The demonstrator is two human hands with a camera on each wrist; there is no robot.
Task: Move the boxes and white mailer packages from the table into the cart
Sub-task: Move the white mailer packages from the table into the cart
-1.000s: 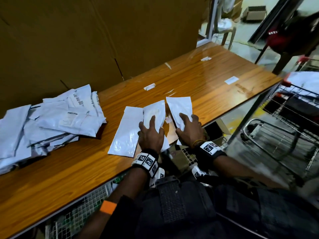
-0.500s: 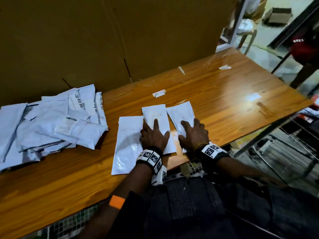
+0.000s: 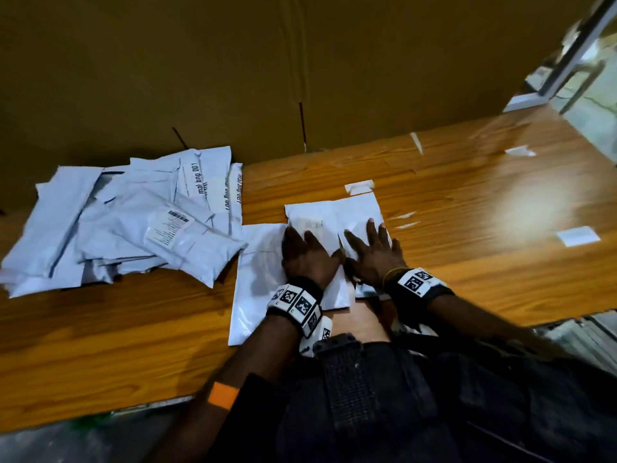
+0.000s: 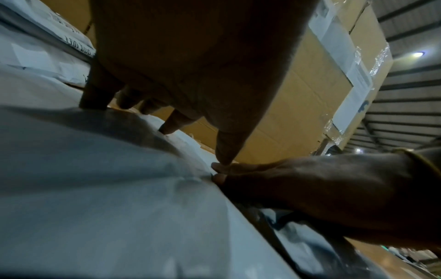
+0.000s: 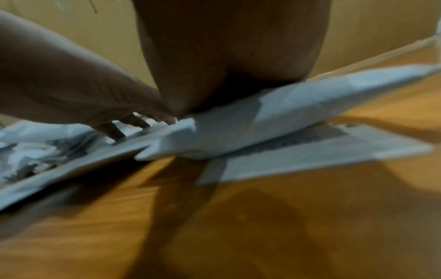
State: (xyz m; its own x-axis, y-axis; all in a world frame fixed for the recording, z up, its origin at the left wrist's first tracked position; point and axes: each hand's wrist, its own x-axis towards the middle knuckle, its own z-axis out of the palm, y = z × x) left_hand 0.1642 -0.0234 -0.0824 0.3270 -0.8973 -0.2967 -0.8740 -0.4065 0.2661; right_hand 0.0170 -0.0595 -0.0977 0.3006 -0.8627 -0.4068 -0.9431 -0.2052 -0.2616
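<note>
- Left hand (image 3: 309, 259) lies flat, fingers spread, pressing a white mailer (image 3: 320, 225) on the wooden table (image 3: 467, 228).
- Right hand (image 3: 374, 255) lies beside it, thumbs touching, fingers spread on an overlapping mailer (image 3: 364, 208).
- A third flat mailer (image 3: 257, 282) lies under the left palm's outer edge.
- A pile of mailers (image 3: 133, 222) sits left of the left fingers.

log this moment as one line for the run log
phase: gathering flat mailers | left hand: flat on middle mailer | right hand: flat on right mailer | mailer pile: untouched on table | cart: not visible
</note>
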